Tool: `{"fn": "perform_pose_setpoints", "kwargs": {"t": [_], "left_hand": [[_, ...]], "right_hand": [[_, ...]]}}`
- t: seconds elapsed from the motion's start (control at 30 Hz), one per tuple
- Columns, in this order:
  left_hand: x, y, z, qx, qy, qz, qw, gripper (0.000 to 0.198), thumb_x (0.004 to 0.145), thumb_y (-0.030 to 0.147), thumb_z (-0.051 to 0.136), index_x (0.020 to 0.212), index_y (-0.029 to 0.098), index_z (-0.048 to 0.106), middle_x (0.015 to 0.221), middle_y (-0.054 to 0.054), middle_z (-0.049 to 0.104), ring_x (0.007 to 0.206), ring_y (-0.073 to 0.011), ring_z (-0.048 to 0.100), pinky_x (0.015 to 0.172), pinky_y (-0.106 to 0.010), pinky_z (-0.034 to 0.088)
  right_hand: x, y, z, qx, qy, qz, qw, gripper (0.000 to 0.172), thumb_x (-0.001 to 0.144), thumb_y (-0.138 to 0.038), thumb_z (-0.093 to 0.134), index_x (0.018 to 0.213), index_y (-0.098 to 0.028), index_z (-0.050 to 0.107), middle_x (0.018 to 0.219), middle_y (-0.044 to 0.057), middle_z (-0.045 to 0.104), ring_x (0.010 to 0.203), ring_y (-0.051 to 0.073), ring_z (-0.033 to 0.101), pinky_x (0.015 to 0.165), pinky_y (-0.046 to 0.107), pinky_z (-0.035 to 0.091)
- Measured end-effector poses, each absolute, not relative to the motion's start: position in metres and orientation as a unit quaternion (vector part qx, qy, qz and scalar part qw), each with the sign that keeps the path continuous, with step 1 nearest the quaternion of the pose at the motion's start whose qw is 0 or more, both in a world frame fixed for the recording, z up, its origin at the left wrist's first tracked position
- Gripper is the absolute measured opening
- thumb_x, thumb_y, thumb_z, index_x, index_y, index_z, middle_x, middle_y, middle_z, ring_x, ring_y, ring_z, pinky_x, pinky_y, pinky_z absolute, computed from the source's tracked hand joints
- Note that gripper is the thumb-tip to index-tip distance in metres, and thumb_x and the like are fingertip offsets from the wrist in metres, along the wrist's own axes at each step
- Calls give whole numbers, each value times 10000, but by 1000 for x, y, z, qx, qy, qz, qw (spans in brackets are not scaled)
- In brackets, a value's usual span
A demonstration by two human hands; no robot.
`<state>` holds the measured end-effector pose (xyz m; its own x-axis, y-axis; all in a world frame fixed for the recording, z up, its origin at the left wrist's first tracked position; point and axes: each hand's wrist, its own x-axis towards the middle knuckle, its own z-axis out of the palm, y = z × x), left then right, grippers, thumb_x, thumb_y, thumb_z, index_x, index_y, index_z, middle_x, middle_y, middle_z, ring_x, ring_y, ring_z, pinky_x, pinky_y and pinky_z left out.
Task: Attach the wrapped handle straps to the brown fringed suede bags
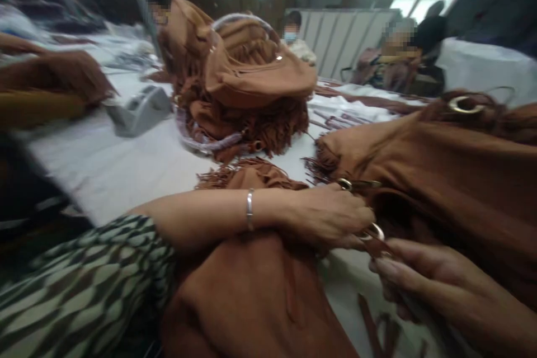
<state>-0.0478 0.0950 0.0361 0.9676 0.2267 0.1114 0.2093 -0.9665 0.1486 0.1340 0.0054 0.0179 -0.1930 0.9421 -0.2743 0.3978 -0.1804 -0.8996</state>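
My left hand, with a silver bracelet on the wrist, reaches across a brown fringed bag. Its fingers are closed at a gold-coloured metal ring. Facing it from the lower right, my right hand pinches a narrow brown leather strap that runs at the ring. Just above my left fingers is a second gold-coloured fitting on another strap. A larger brown bag lies to the right, close to both hands. Its opening is dark inside.
A pile of brown fringed bags with wrapped handles stands on the white table. Left of it sits a grey tape dispenser. Loose brown strips lie at the lower right. A masked person is behind the pile.
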Motion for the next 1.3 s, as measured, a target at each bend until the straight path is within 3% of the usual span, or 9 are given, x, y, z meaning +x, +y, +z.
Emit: {"fn": "perform_pose_setpoints", "kwargs": {"t": [0.03, 0.07, 0.23, 0.53, 0.8, 0.9, 1.03, 1.2, 1.3], "left_hand": [[-46, 97, 30, 985, 122, 95, 76, 343, 941, 437, 364, 931, 153, 555, 960, -100, 619, 843, -216, 582, 728, -343, 450], [-46, 99, 25, 981, 137, 112, 82, 329, 933, 428, 382, 914, 144, 547, 922, -101, 616, 803, -215, 579, 696, -337, 443], [-53, 99, 22, 969, 195, 135, 67, 230, 914, 344, 434, 927, 136, 532, 897, -80, 606, 779, -203, 573, 629, -301, 420], [-52, 99, 22, 976, 168, 121, 71, 224, 915, 336, 448, 954, 132, 530, 949, -90, 600, 819, -208, 553, 710, -315, 430], [-53, 96, 28, 983, 124, 96, 92, 202, 906, 324, 483, 930, 129, 528, 941, -94, 594, 811, -203, 535, 724, -308, 418], [-54, 96, 28, 987, 103, 87, 88, 198, 899, 320, 506, 920, 124, 526, 923, -98, 593, 803, -198, 532, 707, -297, 410], [-52, 94, 19, 986, 97, 128, 53, 224, 909, 335, 492, 919, 115, 531, 890, -95, 594, 775, -199, 533, 687, -303, 399], [-49, 91, 14, 971, 163, 164, 65, 454, 887, 565, 439, 903, 120, 531, 875, -93, 589, 778, -220, 541, 678, -321, 402], [-48, 93, 17, 972, 179, 135, 75, 351, 927, 457, 425, 926, 122, 532, 898, -94, 593, 780, -208, 541, 671, -310, 399]], "right_hand": [[136, 2, 27, -591, -550, 551, 211, 336, 775, -489, 655, 739, -157, 620, 597, -6, 518, 471, 81, 447, 425, 199, 368], [135, 2, 33, -601, -532, 558, 213, 373, 750, -518, 662, 711, -154, 596, 562, -16, 493, 447, 68, 410, 403, 184, 317], [115, 13, 38, -612, -502, 526, 311, 384, 719, -512, 664, 676, -155, 529, 508, -60, 375, 415, 41, 260, 384, 173, 157], [117, 11, 31, -602, -455, 551, 354, 359, 733, -467, 694, 668, -142, 555, 471, -75, 323, 399, 26, 216, 366, 162, 109], [128, 18, 26, -527, -372, 675, 358, 308, 637, -350, 796, 653, -112, 601, 566, -23, 495, 369, -16, 252, 339, 131, 138], [133, 22, 22, -508, -372, 695, 346, 314, 613, -329, 812, 611, -113, 584, 504, -39, 455, 361, -10, 243, 336, 134, 124], [138, 22, 21, -526, -402, 664, 348, 338, 634, -344, 798, 570, -131, 544, 428, -70, 362, 346, 2, 245, 343, 143, 128], [135, 15, 30, -556, -433, 605, 372, 330, 687, -380, 762, 621, -136, 549, 478, -58, 385, 390, 13, 259, 366, 150, 156], [127, 11, 34, -578, -444, 565, 388, 348, 683, -395, 763, 613, -136, 541, 480, -63, 360, 407, 18, 244, 369, 150, 149]]}}
